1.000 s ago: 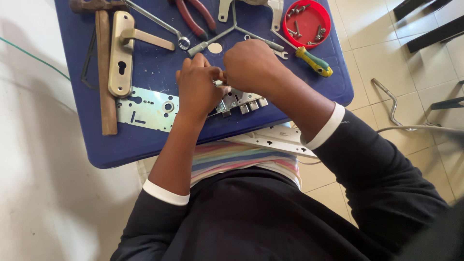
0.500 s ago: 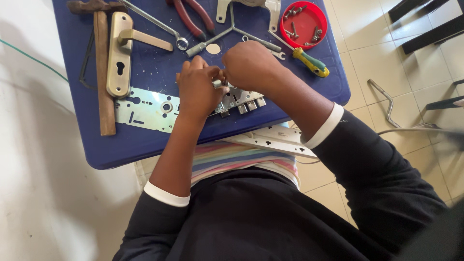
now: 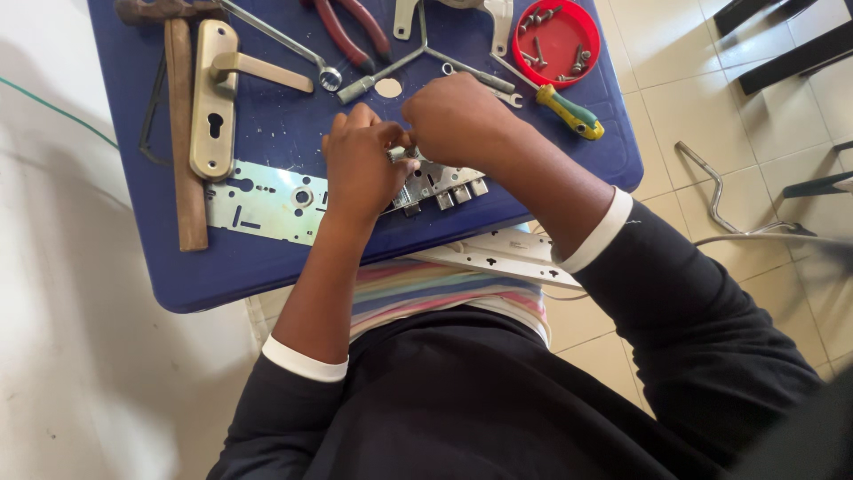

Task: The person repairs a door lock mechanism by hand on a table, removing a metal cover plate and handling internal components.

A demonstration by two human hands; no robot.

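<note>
Both the left hand and right hand cover the lock body.

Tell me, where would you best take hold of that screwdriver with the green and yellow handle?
Probably by the handle. The screwdriver lies flat on the blue table near its right edge, thick handle pointing out, thin shaft running toward the red dish. Come from the right, fingers closing across the handle; nothing crowds that side.

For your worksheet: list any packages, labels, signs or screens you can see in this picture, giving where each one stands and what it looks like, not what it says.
None of those is in view.
The nearest thing to a container is a red round lid at the far right of the blue table, an open shallow dish holding loose screws, beyond the right hand.
</note>
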